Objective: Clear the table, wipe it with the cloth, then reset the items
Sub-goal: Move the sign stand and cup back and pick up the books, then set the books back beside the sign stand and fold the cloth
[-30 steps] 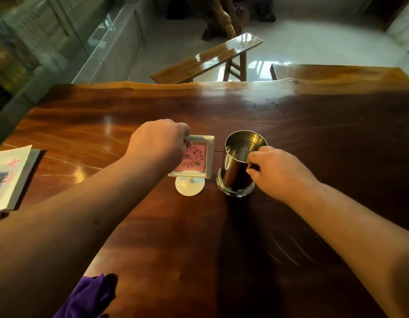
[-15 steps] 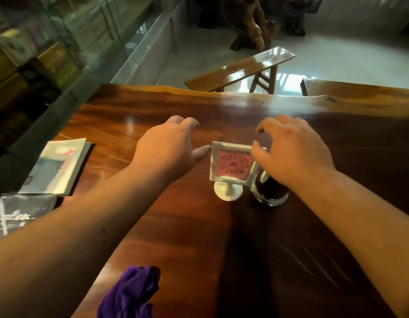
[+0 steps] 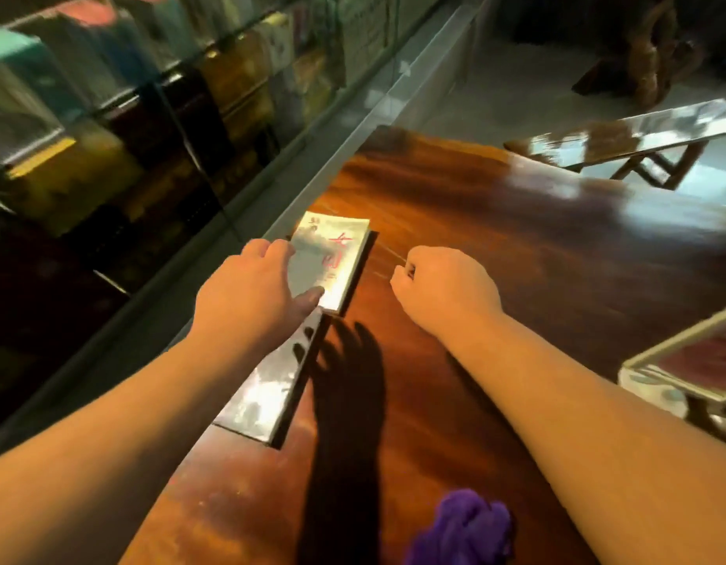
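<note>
Two booklets lie along the left edge of the dark wooden table [image 3: 495, 246]. The far one is pale with red characters [image 3: 332, 258]; the near one is dark and glossy [image 3: 267, 393]. My left hand [image 3: 251, 295] hovers over the pale booklet's near left corner, fingers spread, thumb touching its edge. My right hand [image 3: 442, 287] is a loose fist above the bare wood just right of that booklet, holding nothing I can see. A purple cloth [image 3: 463, 528] sits crumpled at the near edge. The white-framed sign stand [image 3: 679, 360] is at the far right, partly cut off.
A glass display case [image 3: 149, 136] with boxes runs close along the table's left side. A glossy wooden bench [image 3: 622, 136] stands beyond the far edge on a pale floor. The metal cup is out of view.
Both hands have left the sign stand and the metal cup. The view has swung left, and the hands have moved to the booklets at the table's left edge.
</note>
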### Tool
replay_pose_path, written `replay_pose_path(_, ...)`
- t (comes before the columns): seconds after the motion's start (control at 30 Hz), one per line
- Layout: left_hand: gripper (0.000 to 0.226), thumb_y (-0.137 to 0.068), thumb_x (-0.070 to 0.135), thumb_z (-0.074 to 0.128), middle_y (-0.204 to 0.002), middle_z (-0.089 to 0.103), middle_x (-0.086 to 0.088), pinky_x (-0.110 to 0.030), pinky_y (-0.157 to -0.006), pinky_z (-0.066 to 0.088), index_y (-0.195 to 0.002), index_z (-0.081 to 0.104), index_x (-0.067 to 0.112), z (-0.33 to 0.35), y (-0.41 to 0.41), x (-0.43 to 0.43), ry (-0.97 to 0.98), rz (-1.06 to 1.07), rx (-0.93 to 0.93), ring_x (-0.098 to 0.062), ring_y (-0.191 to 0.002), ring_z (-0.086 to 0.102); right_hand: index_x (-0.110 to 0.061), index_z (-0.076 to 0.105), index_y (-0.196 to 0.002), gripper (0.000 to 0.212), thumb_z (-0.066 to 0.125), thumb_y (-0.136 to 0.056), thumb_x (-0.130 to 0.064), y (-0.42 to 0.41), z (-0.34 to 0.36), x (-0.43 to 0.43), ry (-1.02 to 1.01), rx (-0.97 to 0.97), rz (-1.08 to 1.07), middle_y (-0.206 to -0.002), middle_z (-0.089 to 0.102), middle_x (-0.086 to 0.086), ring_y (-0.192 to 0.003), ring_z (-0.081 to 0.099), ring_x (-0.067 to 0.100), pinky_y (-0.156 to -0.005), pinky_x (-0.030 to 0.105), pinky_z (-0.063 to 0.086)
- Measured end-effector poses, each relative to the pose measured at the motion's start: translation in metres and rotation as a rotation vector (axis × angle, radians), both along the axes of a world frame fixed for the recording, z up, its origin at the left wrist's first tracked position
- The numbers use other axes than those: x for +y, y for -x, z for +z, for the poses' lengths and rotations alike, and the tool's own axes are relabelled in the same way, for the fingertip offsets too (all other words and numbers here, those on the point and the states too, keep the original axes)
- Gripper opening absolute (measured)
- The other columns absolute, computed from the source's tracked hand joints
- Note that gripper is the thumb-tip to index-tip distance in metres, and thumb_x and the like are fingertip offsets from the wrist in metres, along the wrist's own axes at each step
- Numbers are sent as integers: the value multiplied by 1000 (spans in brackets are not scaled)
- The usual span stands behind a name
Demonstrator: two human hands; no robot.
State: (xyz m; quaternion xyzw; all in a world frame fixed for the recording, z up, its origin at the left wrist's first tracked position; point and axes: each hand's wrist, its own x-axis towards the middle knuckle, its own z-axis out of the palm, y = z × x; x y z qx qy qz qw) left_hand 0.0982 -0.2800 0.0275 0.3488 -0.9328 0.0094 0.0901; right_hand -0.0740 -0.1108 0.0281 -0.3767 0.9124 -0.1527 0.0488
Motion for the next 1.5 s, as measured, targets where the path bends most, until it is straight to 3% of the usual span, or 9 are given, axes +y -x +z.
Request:
replay_pose_path(0.13,80,-76,86,57,-121,63,-1,-40,-64,57,-131,51,29,-37,-39,-44,-82,103,-97,-27,-99,66,-16,70,-108,44,46,-99,-51,-17,-39,-67,-149,-58,-21,-114,71,12,-103,66,37,-71,40,46)
replay_pose_path(0.3,102,-58,104,48,-113,62,-4,-40,-64,52,-121,49,24,-65,-63,-63,-280,169,-255,-31,-97,65,-10,66,-122,65,43,-97,-65,-19,-84,-105,-262,-201,-80,-122,68,15,-109,64,38,-72,38,42)
replay_pose_path(0.53,116,-40,106,56,-118,58,-6,-41,-68,52,-119,40,23,-86,-67,-68,-442,247,-306,-32,-103,64,-23,57,-96,49,62,-86,-71,-21,-107,-130,-265,-309,-180,-74,51,-4,-70,53,23,-49,31,35)
replay_pose_path(0.63,118,-36,103,63,-117,57,-8,-39,-64,47,-117,38,21,-90,-62,-74,-484,292,-314,-32,-102,64,-21,57,-96,47,68,-85,-65,-17,-104,-136,-301,-368,-213,-74,52,-3,-61,51,18,-48,31,35)
replay_pose_path(0.73,126,-26,104,64,-110,57,-6,-40,-65,51,-116,38,20,-93,-60,-79,-551,330,-319,-30,-98,64,-18,64,-111,46,71,-87,-56,-14,-101,-138,-285,-440,-202,-90,63,2,-77,59,24,-61,33,45)
replay_pose_path(0.83,111,-32,102,66,-92,53,3,-38,-60,47,-105,38,24,-95,-61,-80,-629,314,-289,-26,-86,60,-15,66,-114,31,63,-93,-37,-11,-98,-132,-216,-458,-165,-110,69,8,-83,59,26,-56,33,44)
replay_pose_path(0.93,65,-70,78,74,-91,55,5,-39,-62,41,-94,38,29,-96,-64,-79,-675,251,-169,-23,-81,55,-14,61,-114,20,56,-96,-20,-5,-90,-112,72,-656,-287,-105,70,13,-75,73,30,-57,43,61)
replay_pose_path(1.03,39,-87,58,73,-94,58,5,-39,-69,42,-97,45,32,-87,-62,-79,-693,212,-57,-20,-81,54,-21,55,-102,4,57,-102,-18,5,-76,-78,242,-761,-361,-132,63,13,-60,75,21,-51,33,61)
replay_pose_path(1.5,45,-89,50,73,-110,68,-5,-45,-83,51,-123,58,24,-47,89,21,-668,70,247,-33,-100,64,-15,53,-96,11,56,-103,-22,31,-66,167,390,-763,-546,-133,65,7,-62,76,23,-62,46,65)
